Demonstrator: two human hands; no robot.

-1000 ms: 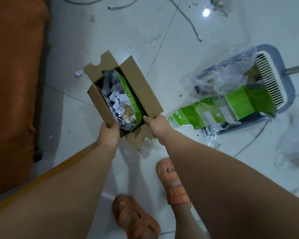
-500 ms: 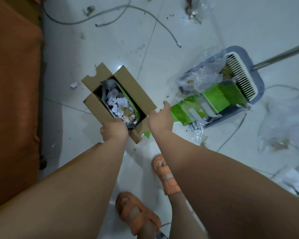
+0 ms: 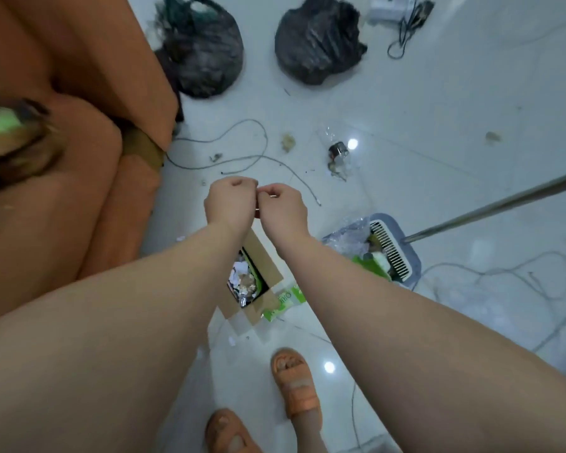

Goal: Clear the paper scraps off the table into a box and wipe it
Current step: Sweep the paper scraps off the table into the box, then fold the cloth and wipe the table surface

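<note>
Cardboard box [image 3: 262, 256] sits on the floor at 6 o'clock from the hands, holding white paper scraps [image 3: 239, 273] and a green wrapper [image 3: 253, 267]. The left hand [image 3: 231, 201] and right hand [image 3: 283, 209] touch, fingers curled, apparently empty. At 3 o'clock a dustpan [image 3: 415, 260] holds crumpled plastic [image 3: 347, 240].

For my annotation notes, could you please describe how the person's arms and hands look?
The left forearm and right forearm are bare, with no sleeve in view. The left hand and right hand carry no glove, ring, watch or bracelet that shows.

Dim cool light; glare spots on floor [image 3: 438, 93]; edges blurred, warped.
</note>
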